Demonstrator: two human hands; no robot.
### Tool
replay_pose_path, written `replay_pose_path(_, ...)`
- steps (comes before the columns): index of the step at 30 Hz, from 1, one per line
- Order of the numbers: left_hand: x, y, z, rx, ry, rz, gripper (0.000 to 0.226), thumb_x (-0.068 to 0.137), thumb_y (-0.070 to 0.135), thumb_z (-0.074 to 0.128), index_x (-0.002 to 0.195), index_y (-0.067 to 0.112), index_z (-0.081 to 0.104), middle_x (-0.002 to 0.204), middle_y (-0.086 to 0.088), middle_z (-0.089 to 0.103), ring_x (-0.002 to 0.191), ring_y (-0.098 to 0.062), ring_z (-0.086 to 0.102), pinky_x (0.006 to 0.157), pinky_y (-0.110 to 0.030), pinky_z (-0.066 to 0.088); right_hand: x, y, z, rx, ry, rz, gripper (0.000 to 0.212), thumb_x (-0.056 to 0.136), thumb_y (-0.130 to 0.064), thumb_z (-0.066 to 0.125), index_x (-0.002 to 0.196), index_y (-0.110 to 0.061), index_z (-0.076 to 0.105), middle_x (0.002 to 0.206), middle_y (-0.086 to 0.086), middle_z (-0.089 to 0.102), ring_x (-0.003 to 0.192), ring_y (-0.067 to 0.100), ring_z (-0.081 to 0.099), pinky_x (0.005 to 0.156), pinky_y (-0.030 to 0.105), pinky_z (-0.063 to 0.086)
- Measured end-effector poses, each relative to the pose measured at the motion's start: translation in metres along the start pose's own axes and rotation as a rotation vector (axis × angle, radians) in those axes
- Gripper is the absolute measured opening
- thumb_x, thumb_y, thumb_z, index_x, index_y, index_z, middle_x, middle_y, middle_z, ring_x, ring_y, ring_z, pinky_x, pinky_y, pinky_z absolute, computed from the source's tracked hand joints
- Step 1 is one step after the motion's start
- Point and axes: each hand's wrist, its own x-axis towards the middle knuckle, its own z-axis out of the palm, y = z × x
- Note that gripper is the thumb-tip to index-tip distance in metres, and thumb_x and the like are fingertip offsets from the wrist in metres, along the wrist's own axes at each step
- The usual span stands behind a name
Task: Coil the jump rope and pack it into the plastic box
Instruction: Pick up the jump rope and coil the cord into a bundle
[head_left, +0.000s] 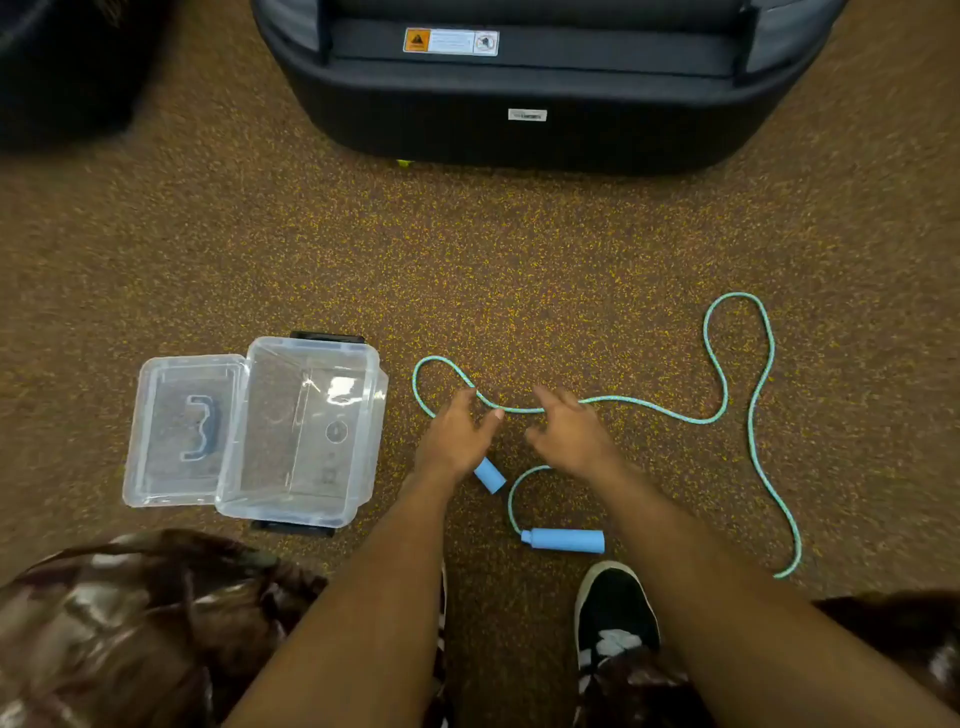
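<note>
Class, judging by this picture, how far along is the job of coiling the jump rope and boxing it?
Done: the clear plastic box sits open and empty, its lid flat alongside. In hand: left hand and right hand reach the light blue rope, spread uncoiled on the speckled floor. Left: coiling and packing.

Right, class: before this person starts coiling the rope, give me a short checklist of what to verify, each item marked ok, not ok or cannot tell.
1. Plastic box open, with its lid off beside it: ok.
2. Box free of other contents: ok.
3. Jump rope free of knots: cannot tell, since the hands hide part of it.
4. Both handles in view, one lying clear, the other partly under the left hand: ok.
5. Right hand gripping the rope: cannot tell.
6. Rope coiled: not ok, it sprawls in loose loops.
</note>
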Motion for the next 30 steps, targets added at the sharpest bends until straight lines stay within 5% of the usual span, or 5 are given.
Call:
replay_pose_path(6,0.009,-0.014,0.004,0.065,0.048,-0.100,0.066,0.091,0.060,0.053,0.147,0.026,0.041,0.141,-0.008,0.054,0.126,-0.032,0.053,0.099,-0.048,0.046,0.013,0.002,0.015,-0.021,-0.021,0.014,0.071,0.097,-0.040,0.055,0.158,-0.025,0.021,0.165,0.006,0.021,0.149,0.036,0.022,0.117,0.052,0.029)
replay_pose_path(13,0.028,-0.027,0.009,-0.099,0.204,-0.474,0.059,0.086,0.053,0.066,0.127,0.012,0.056,0.125,-0.013,0.063,0.115,-0.035,0.060,0.085,-0.040,0.047,0.034,0.003,0.032,-0.066,-0.040,-0.031,0.063,0.097,-0.039,0.055,0.154,-0.025,0.032,0.155,0.007,0.038,0.140,0.033,0.037,0.110,0.048,0.039)
replay_pose_path(24,0.049,-0.049,0.020,-0.215,0.258,-0.536,0.046,0.081,0.035,0.079,0.116,0.014,0.059,0.115,-0.012,0.067,0.104,-0.032,0.064,0.073,-0.032,0.044,0.066,-0.008,0.049,-0.220,-0.092,-0.073,0.060,0.099,-0.037,0.053,0.153,-0.023,0.033,0.152,0.007,0.038,0.137,0.033,0.037,0.108,0.050,0.041)
replay_pose_path(28,0.050,-0.053,0.019,-0.303,0.277,-0.466,0.012,0.076,0.027,0.080,0.080,0.019,0.072,0.087,-0.004,0.072,0.087,-0.028,0.067,0.074,-0.033,0.049,0.075,-0.009,0.050,-0.276,-0.070,-0.084,0.058,0.098,-0.035,0.053,0.152,-0.026,0.034,0.148,0.008,0.040,0.131,0.034,0.045,0.104,0.047,0.044)
replay_pose_path(30,0.049,-0.054,0.020,-0.378,0.245,-0.405,0.022,0.080,0.026,0.075,0.063,0.014,0.067,0.069,-0.002,0.066,0.074,-0.027,0.064,0.070,-0.037,0.051,0.078,-0.010,0.049,-0.284,-0.050,-0.093,0.056,0.098,-0.035,0.055,0.150,-0.027,0.036,0.146,0.008,0.043,0.128,0.033,0.049,0.102,0.045,0.046)
